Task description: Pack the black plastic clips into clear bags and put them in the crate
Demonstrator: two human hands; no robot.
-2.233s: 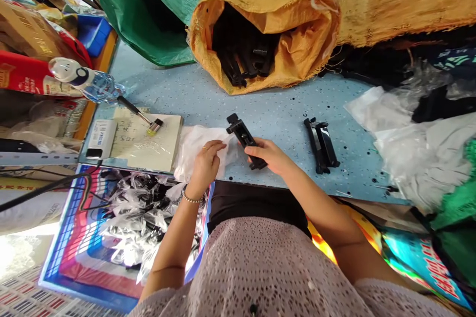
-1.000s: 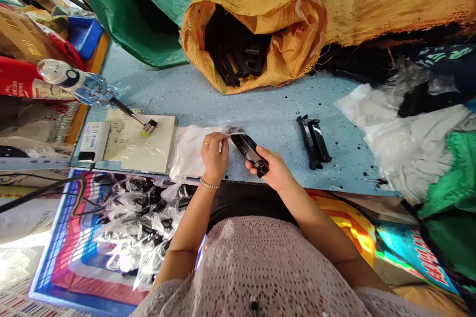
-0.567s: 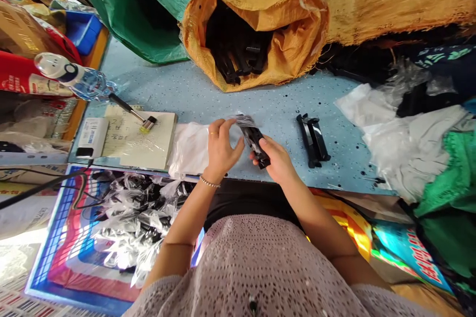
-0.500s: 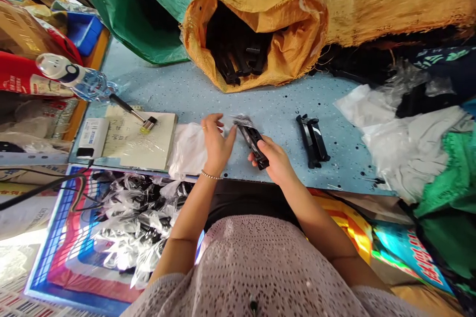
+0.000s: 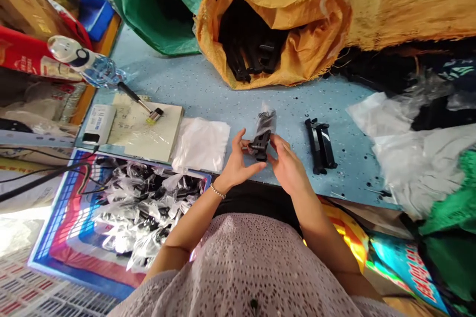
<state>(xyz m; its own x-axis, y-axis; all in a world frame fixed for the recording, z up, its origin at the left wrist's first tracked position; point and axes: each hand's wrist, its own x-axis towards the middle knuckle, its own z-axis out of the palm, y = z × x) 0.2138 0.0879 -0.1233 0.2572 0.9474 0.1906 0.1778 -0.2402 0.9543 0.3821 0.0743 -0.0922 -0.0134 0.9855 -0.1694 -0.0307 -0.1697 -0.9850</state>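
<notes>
In front of my body, a black plastic part [image 5: 260, 147] sits between my two hands, its far end inside a clear plastic bag [image 5: 267, 121]. My left hand [image 5: 238, 162] grips the near left side of the part, thumb stretched below it. On the other side, the fingers of my right hand [image 5: 290, 166] hold the part and the edge of the bag. A pair of similar black plastic parts [image 5: 320, 146] lies on the table to the right. A stack of thin white plastic bags [image 5: 203, 144] lies left of my hands.
An orange woven sack [image 5: 308, 67] with black parts inside opens at the back, beside a green sack [image 5: 167, 34]. Left are a notepad [image 5: 167, 133] with a brush-like tool [image 5: 139, 101] and a bottle [image 5: 98, 69]. Below, a blue crate [image 5: 48, 242] holds bagged parts.
The black part has gone into the clear bag. My left hand has come right to meet it, uncovering the white bags, and both hands now hold it. The view has shifted slightly.
</notes>
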